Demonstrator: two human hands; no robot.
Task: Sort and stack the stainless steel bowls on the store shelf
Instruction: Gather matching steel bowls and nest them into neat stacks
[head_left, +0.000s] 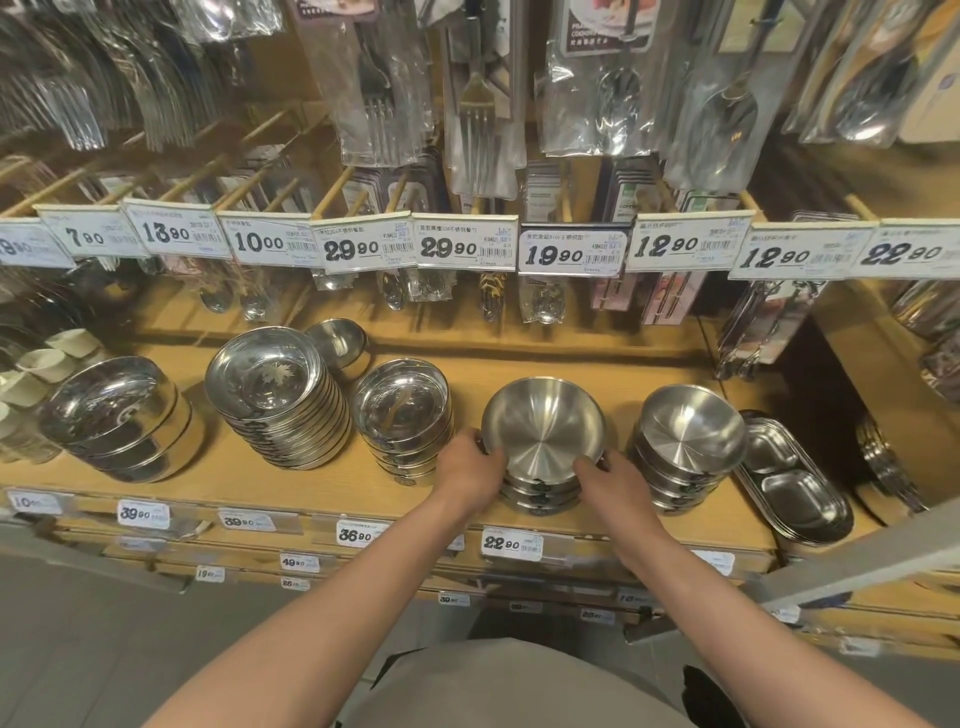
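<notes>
Both hands grip one bowl stack (543, 480) at the front of the wooden shelf (291, 480). I see the left hand (470, 462) curled round the stack's left side, fingers on the rim of the top bowl (544, 428). I see the right hand (613, 475) curled round the right side, with its thumb over the near rim. The top bowl tilts slightly toward me. A second bowl stack (685, 447) stands just right of the held one, apart from it. Divided trays (795, 480) lie further right. Left of the held stack stand three stacks of shallow dishes (402, 415), and a small single bowl (340, 338) sits behind them. Price tags (511, 543) line the shelf edge.
</notes>
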